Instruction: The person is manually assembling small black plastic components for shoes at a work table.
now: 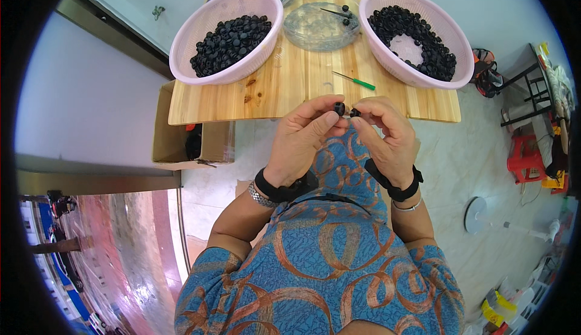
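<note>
Between the thumb and fingers of my left hand (pixel 305 132) is a small round black part (pixel 339 109). My right hand (pixel 387 132) pinches a smaller black piece (pixel 354 112) close beside it; whether the two touch I cannot tell. Both hands are held just off the near edge of the wooden table (pixel 290 96). Beyond them on the table lies a thin screwdriver (pixel 356 80) with a green handle. Pink plastic baskets, one at the left (pixel 181 51) and one at the right (pixel 463 69), hold many small black round parts.
Between the baskets sits a clear round tray (pixel 311 29) with a few black pieces and a dark thin tool on it. Below the table's left side is an open cardboard box (pixel 218 144). A red stool (pixel 525 158) and a white fan (pixel 476 214) stand at the right.
</note>
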Demonstrator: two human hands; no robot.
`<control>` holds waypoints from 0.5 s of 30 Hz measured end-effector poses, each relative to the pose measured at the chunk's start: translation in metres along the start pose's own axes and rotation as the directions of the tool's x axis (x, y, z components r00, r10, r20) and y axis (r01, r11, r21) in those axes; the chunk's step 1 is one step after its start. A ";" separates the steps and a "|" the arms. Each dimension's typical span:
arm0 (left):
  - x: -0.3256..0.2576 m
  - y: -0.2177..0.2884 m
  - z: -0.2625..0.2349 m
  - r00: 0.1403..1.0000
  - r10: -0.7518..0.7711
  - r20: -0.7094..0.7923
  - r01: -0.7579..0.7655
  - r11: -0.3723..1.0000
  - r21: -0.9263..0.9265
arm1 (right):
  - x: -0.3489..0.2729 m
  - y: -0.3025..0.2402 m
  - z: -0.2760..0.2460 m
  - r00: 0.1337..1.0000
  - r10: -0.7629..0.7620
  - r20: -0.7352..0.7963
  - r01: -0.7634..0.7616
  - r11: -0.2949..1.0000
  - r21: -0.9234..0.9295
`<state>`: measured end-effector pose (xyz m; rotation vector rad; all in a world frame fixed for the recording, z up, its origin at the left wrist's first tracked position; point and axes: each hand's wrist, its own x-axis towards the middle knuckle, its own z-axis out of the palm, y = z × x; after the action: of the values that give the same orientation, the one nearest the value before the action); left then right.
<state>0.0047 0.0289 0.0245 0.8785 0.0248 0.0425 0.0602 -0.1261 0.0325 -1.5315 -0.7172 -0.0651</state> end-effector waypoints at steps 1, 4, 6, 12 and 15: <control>0.000 0.000 0.000 1.000 -0.004 0.002 0.004 1.000 0.004 | 0.000 -0.001 0.000 1.000 0.000 -0.005 0.000 1.000 -0.015; 0.001 -0.002 -0.003 1.000 0.007 0.016 -0.007 1.000 0.023 | 0.003 -0.004 -0.002 0.998 -0.067 0.002 0.067 0.993 -0.097; 0.001 -0.003 -0.004 1.000 0.015 0.012 -0.015 1.000 -0.020 | 0.005 -0.009 -0.001 0.996 -0.087 0.014 0.088 0.990 -0.113; -0.001 -0.004 -0.006 1.000 0.020 0.012 -0.020 1.000 -0.023 | 0.007 -0.015 0.002 0.988 -0.151 0.025 0.153 0.982 -0.108; -0.002 -0.004 -0.006 1.000 0.031 0.002 -0.030 0.999 -0.019 | 0.007 -0.017 0.002 0.992 -0.119 0.036 0.123 0.982 -0.144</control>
<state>0.0030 0.0309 0.0174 0.8605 0.0087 0.0701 0.0574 -0.1232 0.0507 -1.6289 -0.8422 -0.1921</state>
